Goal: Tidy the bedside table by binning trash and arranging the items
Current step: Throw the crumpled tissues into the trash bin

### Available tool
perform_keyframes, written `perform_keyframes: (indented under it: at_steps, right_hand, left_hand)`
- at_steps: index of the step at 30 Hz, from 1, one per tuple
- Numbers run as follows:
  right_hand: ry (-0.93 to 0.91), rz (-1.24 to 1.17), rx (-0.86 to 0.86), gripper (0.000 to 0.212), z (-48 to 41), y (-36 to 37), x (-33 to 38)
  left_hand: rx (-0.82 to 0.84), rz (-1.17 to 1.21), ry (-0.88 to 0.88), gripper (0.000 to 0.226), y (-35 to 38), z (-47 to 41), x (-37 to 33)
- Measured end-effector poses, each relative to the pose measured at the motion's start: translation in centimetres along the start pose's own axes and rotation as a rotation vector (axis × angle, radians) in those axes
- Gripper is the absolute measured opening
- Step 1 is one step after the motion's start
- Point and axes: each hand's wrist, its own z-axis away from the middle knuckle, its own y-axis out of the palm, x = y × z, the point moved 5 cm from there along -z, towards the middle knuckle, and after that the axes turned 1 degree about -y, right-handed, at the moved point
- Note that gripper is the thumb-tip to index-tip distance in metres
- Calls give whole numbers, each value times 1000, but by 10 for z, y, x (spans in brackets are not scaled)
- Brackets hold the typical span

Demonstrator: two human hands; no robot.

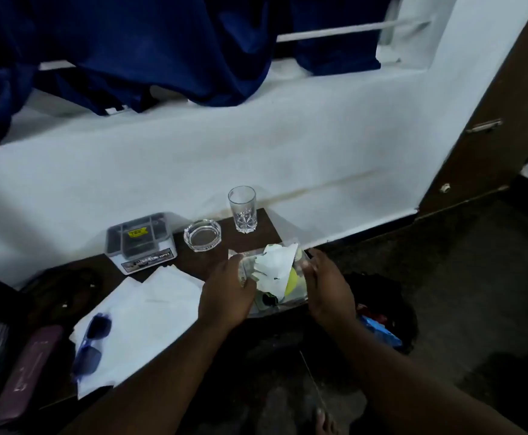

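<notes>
A clear plastic container [290, 304] stuffed with crumpled white paper [276, 263] and something yellow [294, 282] sits at the right end of the dark bedside table [203, 262]. My left hand [226, 295] grips its left side and my right hand [328, 288] holds its right side. Behind it stand a cut-glass tumbler [242, 208] and a glass ashtray [202, 235]. White paper sheets [137, 324] lie on the left part of the table with blue sunglasses [94, 343] on top.
A small grey box with a clear lid [141, 241] stands at the back left. A maroon case [27, 372] lies at the left edge. A dark bin with blue and red wrappers [378, 321] is on the floor right of the table. White wall and blue curtains behind.
</notes>
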Motion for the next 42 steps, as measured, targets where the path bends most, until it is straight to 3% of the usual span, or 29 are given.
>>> perform_keyframes:
  at_steps: [10, 12, 15, 17, 21, 26, 29, 33, 42]
  right_hand:
    - [348, -126, 43, 66, -35, 29, -35]
    - [378, -142, 53, 68, -39, 34, -37]
    - [398, -131, 67, 69, -41, 41, -38]
    - [420, -130, 64, 68, -43, 43, -39]
    - [462, -177, 70, 69, -45, 44, -41]
    - [507, -286, 82, 64, -48, 35, -51]
    - [539, -380, 64, 30, -50, 24, -61]
    - [600, -481, 53, 24, -47, 10, -72]
    - [589, -334, 27, 14, -45, -48, -118]
  left_hand:
    - [-133, 139, -340, 99, 29, -3, 26]
    - [-145, 171, -386, 95, 34, -7, 30]
    - [-169, 210, -434, 63, 38, -11, 32]
    - [-162, 227, -446, 58, 40, -14, 33]
    - [-153, 199, -425, 58, 45, -13, 37]
    - [-130, 329, -348, 51, 49, -13, 38]
    - [-87, 358, -295, 49, 49, -12, 33]
    - [-35, 345, -235, 45, 52, -12, 19]
    - [118, 284, -66, 39, 95, -12, -58]
